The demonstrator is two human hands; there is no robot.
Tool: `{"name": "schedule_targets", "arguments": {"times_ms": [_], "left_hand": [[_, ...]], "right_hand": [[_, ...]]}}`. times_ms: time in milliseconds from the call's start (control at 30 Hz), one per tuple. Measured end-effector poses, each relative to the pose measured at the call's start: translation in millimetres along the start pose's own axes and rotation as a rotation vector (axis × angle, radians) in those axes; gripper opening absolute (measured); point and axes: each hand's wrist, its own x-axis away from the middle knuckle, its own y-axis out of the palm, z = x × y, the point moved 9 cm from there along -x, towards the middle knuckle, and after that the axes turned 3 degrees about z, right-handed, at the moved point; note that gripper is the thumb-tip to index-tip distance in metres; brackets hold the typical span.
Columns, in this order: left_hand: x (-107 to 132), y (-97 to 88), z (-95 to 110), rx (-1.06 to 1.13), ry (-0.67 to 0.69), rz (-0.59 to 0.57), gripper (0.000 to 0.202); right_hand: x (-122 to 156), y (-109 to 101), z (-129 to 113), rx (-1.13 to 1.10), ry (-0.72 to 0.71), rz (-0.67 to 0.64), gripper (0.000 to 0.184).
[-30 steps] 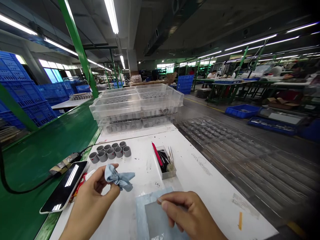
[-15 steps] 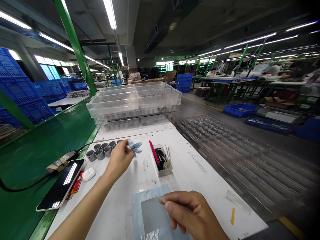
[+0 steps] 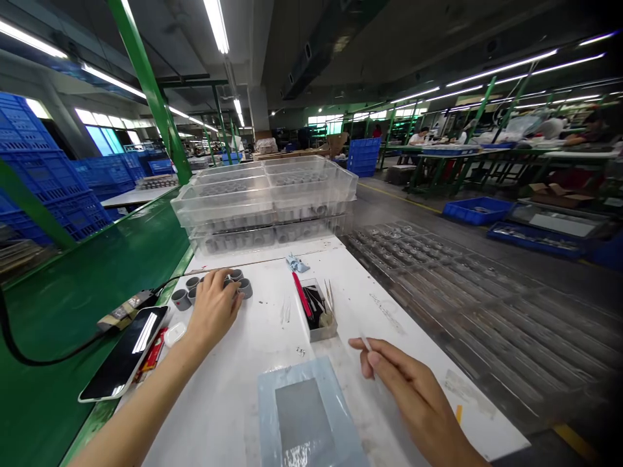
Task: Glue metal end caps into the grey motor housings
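- Since the last frame, the left hand [image 3: 211, 312] has dropped the cloth [image 3: 296, 263] and come down on the cups [image 3: 181, 299], and the right hand [image 3: 418, 392] has swung off the sheet [image 3: 268, 415] toward the bench's [image 3: 253, 350] right edge.
- Left hand: fingers slightly apart and curled down over the cups near the far left corner. Whether it grips one cannot be told, as the hand hides most of the group.
- Cups: short grey tubes standing upright and close together; some show beyond the fingers and one stands clear at the left of the group.
- Right hand: thumb and forefinger pressed together, pinching a thin pale stick [image 3: 366, 344], with the other fingers loosely curled. It hovers over the bench, just right of the sheet.
- Cloth: a crumpled blue scrap lying at the far edge, well apart from both hands.
- Nearby: a clear box [image 3: 321, 332] of slim tools stands mid-bench, with a red tool [image 3: 302, 295] leaning across its left wall. The sheet, pale blue with a grey panel [image 3: 298, 415] on it, lies at the near edge.
- Left edge: a phone [image 3: 124, 353], a white earbud case [image 3: 174, 335] and a red packet [image 3: 153, 353] lie together there, with a black cable [image 3: 29, 350] running off across the green belt [image 3: 87, 279].
- Beyond the far edge: clear trays [image 3: 263, 201] of grey cups are stacked.
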Motion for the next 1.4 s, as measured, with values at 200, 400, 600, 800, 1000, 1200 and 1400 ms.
{"name": "schedule_targets", "arguments": {"times_ms": [200,400,600,800,1000,1200,1400], "left_hand": [[-12.6,20.5,8.8,0.095,-0.028,-0.005,0.006],[38.5,-13.7,22.1,0.412,-0.213,-0.073,0.023],[131.6,-0.4,34.9,1.034,-0.752,-0.233,0.048],[156.4,18.3,42.2,1.378,-0.930,-0.332,0.057],[158.7,19.3,42.9,1.349,-0.854,-0.449,0.057],[159.7,19.8,45.4,1.337,-0.852,-0.501,0.047],[164.1,23.3,39.4,1.282,-0.862,-0.502,0.046]], "right_hand": [[-1.8,-19.2,21.4,0.219,-0.024,0.065,0.048],[-5.5,-20.2,49.7,0.212,0.016,-0.039,0.052],[-2.7,-6.5,5.2,0.085,-0.063,-0.046,0.048],[-21.5,26.5,-51.8,-0.059,-0.260,0.001,0.028],[-43.4,80.4,-97.4,-0.208,-0.510,-0.115,0.036],[-27.3,98.5,-98.6,-0.216,-0.730,-0.220,0.038],[-25.6,103.5,-78.9,-0.194,-0.669,-0.247,0.036]]}}
